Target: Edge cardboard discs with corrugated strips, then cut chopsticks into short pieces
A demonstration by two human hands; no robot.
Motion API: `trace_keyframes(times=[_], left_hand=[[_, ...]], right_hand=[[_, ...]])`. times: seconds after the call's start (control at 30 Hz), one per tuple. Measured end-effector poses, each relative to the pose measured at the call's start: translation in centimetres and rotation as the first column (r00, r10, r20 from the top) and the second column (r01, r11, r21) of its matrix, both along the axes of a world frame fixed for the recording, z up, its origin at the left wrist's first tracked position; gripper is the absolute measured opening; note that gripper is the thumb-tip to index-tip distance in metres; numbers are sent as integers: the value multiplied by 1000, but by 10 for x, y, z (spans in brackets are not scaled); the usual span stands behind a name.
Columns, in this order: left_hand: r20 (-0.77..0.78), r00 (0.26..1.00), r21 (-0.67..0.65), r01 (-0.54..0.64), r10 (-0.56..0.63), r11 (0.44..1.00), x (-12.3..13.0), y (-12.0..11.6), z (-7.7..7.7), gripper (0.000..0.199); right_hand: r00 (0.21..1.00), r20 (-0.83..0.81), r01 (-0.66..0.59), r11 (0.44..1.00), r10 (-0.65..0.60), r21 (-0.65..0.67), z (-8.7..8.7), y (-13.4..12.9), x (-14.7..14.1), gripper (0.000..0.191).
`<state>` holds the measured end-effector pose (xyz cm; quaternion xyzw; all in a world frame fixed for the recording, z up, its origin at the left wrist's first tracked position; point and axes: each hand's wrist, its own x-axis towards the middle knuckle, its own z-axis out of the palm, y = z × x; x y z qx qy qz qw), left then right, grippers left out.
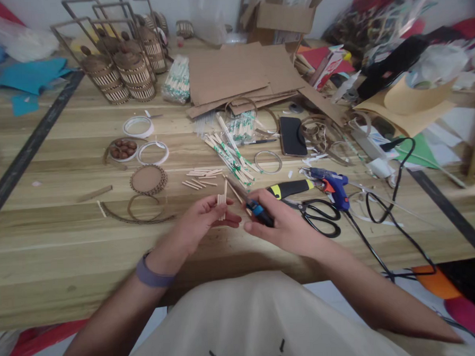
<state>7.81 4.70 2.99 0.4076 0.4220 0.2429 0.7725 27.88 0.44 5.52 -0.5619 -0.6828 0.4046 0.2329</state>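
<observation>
My left hand (213, 214) pinches a small bundle of short wooden sticks (222, 206), one standing taller than the others. In my right hand (281, 221) is a utility knife (260, 213) with a blue and black handle, its grey blade pointing up and left beside the sticks. A thin stick lies along the blade. Just beyond the left hand, several cut stick pieces (201, 177) lie loose on the wooden table (86, 255). Paper-wrapped chopsticks (230, 154) are spread behind the knife.
Right of my right hand lie black scissors (321, 216), a yellow-black handled tool (291, 189) and a blue glue gun (333, 186) with its cable. A phone (293, 136), cardboard sheets (232, 74), a round cardboard base (149, 179) and stick-covered lanterns (134, 74) stand or lie farther back.
</observation>
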Motion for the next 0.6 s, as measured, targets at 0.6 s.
trace_keyframes(times=[0.6], left_hand=[[-88, 946, 130, 322, -313, 938, -3, -7, 13, 30]], right_hand=[[935, -310, -104, 702, -174, -705, 22, -4, 16, 23]])
